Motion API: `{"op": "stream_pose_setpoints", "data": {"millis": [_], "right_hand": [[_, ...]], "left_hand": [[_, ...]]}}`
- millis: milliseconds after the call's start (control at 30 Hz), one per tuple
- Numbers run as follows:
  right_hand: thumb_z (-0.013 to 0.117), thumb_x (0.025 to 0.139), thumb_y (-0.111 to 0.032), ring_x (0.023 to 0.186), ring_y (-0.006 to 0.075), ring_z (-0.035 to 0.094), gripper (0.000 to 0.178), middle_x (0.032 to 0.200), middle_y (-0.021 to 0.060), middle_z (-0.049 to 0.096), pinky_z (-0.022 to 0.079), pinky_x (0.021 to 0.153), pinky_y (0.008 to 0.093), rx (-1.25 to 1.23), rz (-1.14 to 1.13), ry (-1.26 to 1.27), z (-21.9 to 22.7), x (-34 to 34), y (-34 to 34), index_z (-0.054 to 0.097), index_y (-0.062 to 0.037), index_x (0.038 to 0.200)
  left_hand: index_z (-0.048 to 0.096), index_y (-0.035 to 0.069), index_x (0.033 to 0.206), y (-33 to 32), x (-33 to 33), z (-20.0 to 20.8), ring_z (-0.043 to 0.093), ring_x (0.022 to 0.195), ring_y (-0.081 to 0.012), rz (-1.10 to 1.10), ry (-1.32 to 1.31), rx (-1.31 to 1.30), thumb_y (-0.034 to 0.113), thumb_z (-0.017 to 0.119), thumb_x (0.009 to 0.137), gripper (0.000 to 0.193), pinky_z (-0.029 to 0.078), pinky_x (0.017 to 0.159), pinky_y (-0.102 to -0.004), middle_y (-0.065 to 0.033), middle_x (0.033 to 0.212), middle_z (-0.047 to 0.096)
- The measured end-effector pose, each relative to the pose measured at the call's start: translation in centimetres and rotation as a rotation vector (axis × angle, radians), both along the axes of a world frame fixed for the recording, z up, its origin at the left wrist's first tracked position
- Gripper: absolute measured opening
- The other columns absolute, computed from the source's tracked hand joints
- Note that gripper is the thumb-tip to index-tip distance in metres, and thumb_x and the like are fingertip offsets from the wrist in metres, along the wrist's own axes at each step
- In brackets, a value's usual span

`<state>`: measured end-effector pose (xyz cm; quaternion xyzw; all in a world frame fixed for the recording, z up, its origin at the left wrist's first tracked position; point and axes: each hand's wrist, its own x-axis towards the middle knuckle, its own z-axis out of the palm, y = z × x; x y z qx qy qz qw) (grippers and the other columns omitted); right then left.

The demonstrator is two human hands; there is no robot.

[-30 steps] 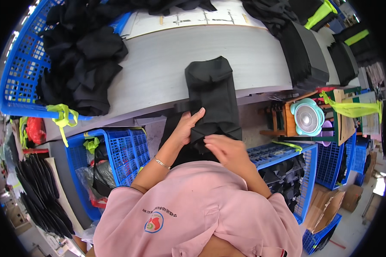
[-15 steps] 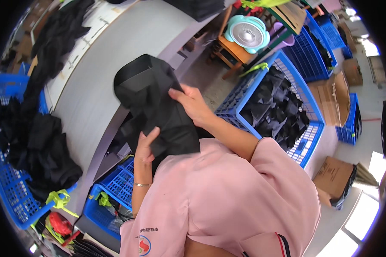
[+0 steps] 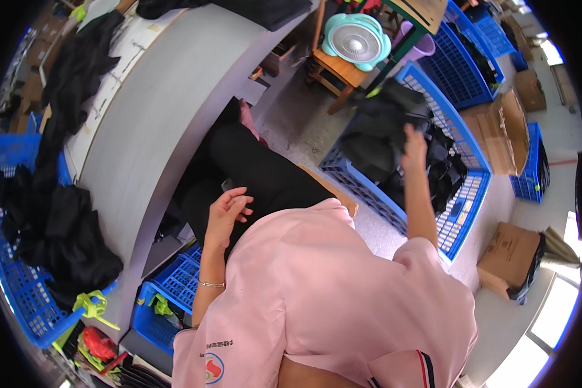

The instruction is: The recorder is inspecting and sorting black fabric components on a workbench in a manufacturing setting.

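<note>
My right hand (image 3: 415, 150) is stretched out over a blue plastic basket (image 3: 477, 207) on the right. Beside its fingers a black fabric piece (image 3: 375, 139), blurred by motion, lies across the basket's near-left rim. I cannot tell whether the fingers grip it or have let go. More black fabric pieces (image 3: 443, 171) fill the basket beneath. My left hand (image 3: 228, 210) hovers over my black-clad lap (image 3: 265, 174), its fingers loosely bent and apart, with nothing in it.
A grey worktable (image 3: 168, 71) curves along the left. Past it stands a blue basket (image 3: 19, 291) heaped with black cloth (image 3: 64, 233). A teal fan (image 3: 355, 42) sits on a wooden stool (image 3: 339, 68) ahead. Cardboard boxes (image 3: 507, 255) stand at the right.
The black fabric piece has gone from above my lap to the right-hand basket, along with my right hand. My left hand has come off the piece and stays over my lap.
</note>
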<state>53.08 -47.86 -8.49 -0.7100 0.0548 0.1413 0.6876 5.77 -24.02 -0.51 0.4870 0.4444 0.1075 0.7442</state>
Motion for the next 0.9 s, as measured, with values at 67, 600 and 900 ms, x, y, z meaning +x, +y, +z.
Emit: {"op": "stream_pose_setpoints", "data": {"millis": [67, 600, 900], "right_hand": [[0.072, 0.091, -0.028, 0.104, 0.02, 0.063, 0.039, 0.114, 0.0104, 0.069, 0.049, 0.096, 0.0347, -0.01, 0.008, -0.057, 1.1, 7.0, -4.7, 0.067, 0.002, 0.115], [0.065, 0.089, -0.003, 0.09, 0.0231, 0.064, 0.036, 0.118, 0.0155, 0.059, 0.055, 0.076, 0.0326, -0.506, 0.628, -0.478, -5.6, -2.8, 6.8, 0.058, 0.0024, 0.124], [0.057, 0.092, 0.004, 0.116, 0.0361, 0.059, 0.034, 0.145, 0.0182, 0.045, 0.054, 0.086, 0.0372, -0.384, 1.155, -0.986, 5.5, -20.3, 17.8, 0.058, -0.0033, 0.126]], "left_hand": [[0.062, 0.002, 0.125, 0.7, -0.7, 0.2, 0.067, 0.081, -0.0114, 0.044, 0.014, 0.034, 0.02, 0.065, 0.097, 0.034, 0.052, 0.067, -0.023, -0.0083, 0.106, 0.072], [0.069, 0.011, 0.118, 21.5, -17.9, 3.1, 0.044, 0.134, -0.0352, 0.716, 0.864, 1.533, 0.01, 0.071, 0.085, 0.033, 0.037, 0.11, -0.0435, -0.017, 0.143, 0.05], [0.07, 0.011, 0.105, 29.0, -26.7, 1.6, 0.053, 0.113, -0.0288, 0.897, 1.275, 1.416, 0.009, 0.071, 0.083, 0.022, 0.042, 0.095, -0.0439, -0.004, 0.114, 0.063]]}}
